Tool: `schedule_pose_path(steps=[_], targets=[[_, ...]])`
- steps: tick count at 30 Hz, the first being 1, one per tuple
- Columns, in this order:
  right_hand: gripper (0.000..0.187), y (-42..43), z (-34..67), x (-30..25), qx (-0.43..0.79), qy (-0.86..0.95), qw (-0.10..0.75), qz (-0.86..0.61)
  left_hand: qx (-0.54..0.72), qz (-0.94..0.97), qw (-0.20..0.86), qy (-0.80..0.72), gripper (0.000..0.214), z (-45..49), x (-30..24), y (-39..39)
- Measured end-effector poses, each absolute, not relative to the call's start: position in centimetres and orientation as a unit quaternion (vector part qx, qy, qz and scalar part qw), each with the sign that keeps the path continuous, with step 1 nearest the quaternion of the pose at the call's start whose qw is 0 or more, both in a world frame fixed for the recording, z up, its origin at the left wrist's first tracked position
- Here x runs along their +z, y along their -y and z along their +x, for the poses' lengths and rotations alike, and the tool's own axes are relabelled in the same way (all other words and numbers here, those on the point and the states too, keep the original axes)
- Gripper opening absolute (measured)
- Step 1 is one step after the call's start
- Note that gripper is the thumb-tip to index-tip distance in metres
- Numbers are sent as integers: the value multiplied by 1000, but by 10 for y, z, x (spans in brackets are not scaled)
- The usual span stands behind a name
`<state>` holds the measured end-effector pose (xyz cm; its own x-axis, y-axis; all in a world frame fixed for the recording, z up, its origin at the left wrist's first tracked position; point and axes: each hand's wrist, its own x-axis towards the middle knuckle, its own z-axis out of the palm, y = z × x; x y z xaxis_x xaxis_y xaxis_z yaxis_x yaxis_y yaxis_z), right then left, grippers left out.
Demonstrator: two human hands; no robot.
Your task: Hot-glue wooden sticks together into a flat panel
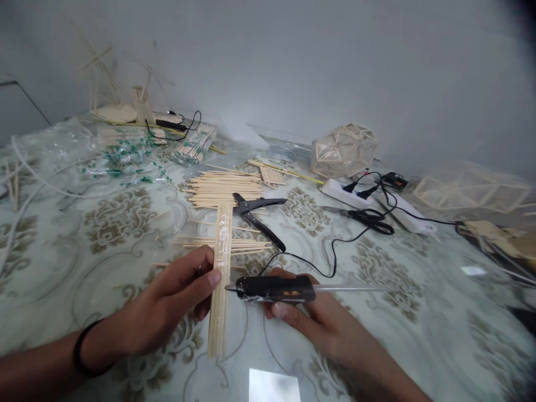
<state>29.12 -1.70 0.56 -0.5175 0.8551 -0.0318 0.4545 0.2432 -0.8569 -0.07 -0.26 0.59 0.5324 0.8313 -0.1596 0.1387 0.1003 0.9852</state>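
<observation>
My left hand (184, 296) is closed round a flat strip of wooden sticks (220, 279) laid side by side, held upright above the table with a shiny film on its upper part. In my right hand (310, 318) is a black glue gun (276, 288), lying sideways with its nozzle pointing left at the strip's right edge. Whether the tip touches the strip I cannot tell. A clear glue stick (355, 288) juts from the gun's rear. Behind the strip lie several loose wooden sticks (251, 244) and black-handled pliers (262, 220), partly covered by it.
A pile of wooden sticks (226, 187) lies farther back. Black scissors (371, 219) rest beside a white power strip (345, 194) with cords. Stick-built frames (345, 149) stand at the back right. Plastic-wrapped sticks (195, 144) and a second black tool (171, 125) are back left.
</observation>
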Motion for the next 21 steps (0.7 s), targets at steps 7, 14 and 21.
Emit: schedule_pose_path(steps=[7, 14, 21], targets=[[37, 15, 286, 10, 444, 754, 250, -414, 286, 624, 613, -391, 44, -2, 4, 3], [11, 14, 280, 9, 411, 769, 307, -382, 298, 632, 592, -403, 43, 1, 9, -1], [5, 17, 279, 9, 416, 760, 268, -421, 300, 628, 575, -430, 43, 5, 7, -2]])
